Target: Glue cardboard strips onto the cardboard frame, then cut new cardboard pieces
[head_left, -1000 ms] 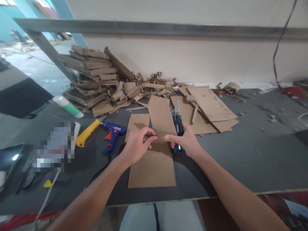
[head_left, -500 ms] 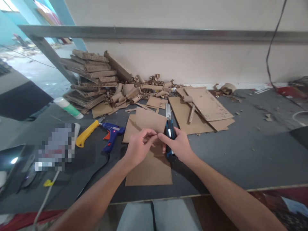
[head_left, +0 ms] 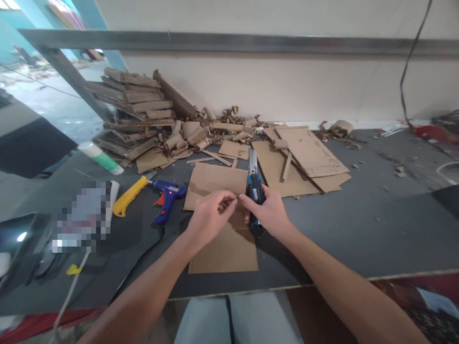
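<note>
My right hand (head_left: 269, 210) is wrapped around a black and blue utility knife (head_left: 255, 188), its wide blade pointing away from me. The right thumb reaches across the handle toward my left fingertips. My left hand (head_left: 212, 212) is closed in a pinch, almost touching that thumb; anything between its fingers is too small to make out. Both hands are over a brown cardboard sheet (head_left: 224, 251) lying near the table's front edge. Beyond them is another cardboard piece (head_left: 224, 176), partly hidden by my left hand.
Left of my hands lie a blue glue gun (head_left: 165, 198) with its cord and a yellow-handled tool (head_left: 129, 195). A white and green tube (head_left: 101, 157) sits farther back. Stacked corrugated cardboard (head_left: 138, 102), curled scraps (head_left: 190, 136) and flat sheets (head_left: 311, 153) line the wall side.
The cardboard piece beyond my hands was tilted up and now lies lower and flatter. My hands stay close together, with the knife still in the right one.
</note>
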A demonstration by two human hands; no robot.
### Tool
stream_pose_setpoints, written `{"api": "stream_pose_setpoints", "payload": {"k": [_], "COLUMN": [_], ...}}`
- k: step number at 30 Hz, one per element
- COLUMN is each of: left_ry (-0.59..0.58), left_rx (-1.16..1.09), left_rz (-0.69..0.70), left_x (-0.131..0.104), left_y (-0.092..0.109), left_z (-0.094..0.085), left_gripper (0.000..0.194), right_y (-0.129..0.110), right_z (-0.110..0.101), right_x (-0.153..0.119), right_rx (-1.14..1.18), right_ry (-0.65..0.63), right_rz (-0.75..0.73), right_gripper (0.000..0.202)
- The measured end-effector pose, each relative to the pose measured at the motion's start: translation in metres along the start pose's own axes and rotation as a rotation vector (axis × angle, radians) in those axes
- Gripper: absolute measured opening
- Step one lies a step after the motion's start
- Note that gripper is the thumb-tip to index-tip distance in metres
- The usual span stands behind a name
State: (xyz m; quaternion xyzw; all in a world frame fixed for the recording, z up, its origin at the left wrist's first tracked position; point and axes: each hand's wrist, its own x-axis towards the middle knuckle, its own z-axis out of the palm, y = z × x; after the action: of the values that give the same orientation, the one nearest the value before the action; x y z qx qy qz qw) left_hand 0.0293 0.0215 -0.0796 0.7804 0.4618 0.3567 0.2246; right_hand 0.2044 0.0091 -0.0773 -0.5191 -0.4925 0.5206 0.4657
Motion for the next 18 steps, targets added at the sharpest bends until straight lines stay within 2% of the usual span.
{"api": "stream_pose_setpoints", "payload": {"k": [3, 6, 15, 18], "left_ry": [-0.049, -0.076, -0.084, -0.076], "left_rx": [-0.002, 0.069, 0.362, 0.42], "left_rz": [-0.014, 0.044, 0.194, 0.208], "left_x": [0.001, 0.002, -0.002, -0.003], "left_y": [0.005, 0.009, 0.015, 0.013], "left_z": [-0.002, -0.005, -0.004, -0.007], "left_gripper": [0.01, 0.011, 0.022, 0.023], "right_y": [-0.001, -0.001, -0.004, -0.004], "right_z": [0.0, 0.001, 0.006, 0.0], "right_x": [0.0, 0.0, -0.002, 0.001], "right_rx": [-0.036, -0.048, 0.018, 0.044], "right_ry": [0.017, 0.032, 0.033, 0.049], "right_rz": [-0.01, -0.003, 0.044, 0.012], "right_gripper": [0.035, 0.034, 0.036, 0.036]}}
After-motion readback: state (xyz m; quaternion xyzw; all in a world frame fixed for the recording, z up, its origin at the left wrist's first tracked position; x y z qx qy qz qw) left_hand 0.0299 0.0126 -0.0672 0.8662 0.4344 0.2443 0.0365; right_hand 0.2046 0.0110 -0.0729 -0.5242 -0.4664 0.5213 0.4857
